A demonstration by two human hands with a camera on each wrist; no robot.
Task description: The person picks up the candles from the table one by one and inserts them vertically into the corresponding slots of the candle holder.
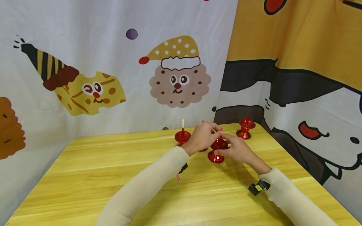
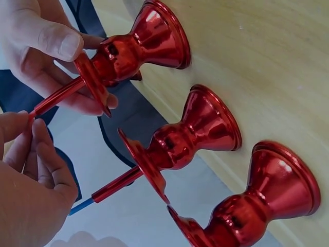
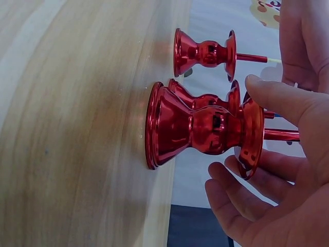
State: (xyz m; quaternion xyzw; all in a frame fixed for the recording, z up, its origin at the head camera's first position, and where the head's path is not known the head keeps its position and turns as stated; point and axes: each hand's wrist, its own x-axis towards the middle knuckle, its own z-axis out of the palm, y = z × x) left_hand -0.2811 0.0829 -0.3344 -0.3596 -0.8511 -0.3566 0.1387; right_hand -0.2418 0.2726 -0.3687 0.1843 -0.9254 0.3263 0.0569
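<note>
Front holder: glossy red metal candle holder (image 3: 208,131) with a flared base, round middle, shallow dish and slim upright tube, standing on the yellow wood-grain table (image 1: 113,188).
In its tube: slim reddish-pink candle (image 1: 222,128), only a short bit showing at the tube's mouth; how deep it sits cannot be told.
Left hand (image 1: 203,137): pinching that candle between thumb and fingertips at the top of the tube.
Right hand (image 1: 240,148): grasping the same holder about its dish, thumb on one side, curled fingers on the other.
Middle holder: matching red metal holder (image 2: 172,145) just beside, its tube carrying a thin blue candle (image 2: 81,207); mostly hidden behind the left hand in the head view.
Left holder: third red metal holder (image 3: 209,53), a thin pale-yellow candle (image 1: 183,123) upright in its tube; cut off by the left wrist view's edge.
Far-right holder: fourth red metal holder (image 1: 246,124), well apart; too small to tell what its tube contains.
Loose on the table: short pink stick (image 1: 178,178), near the left sleeve (image 1: 150,179).
</note>
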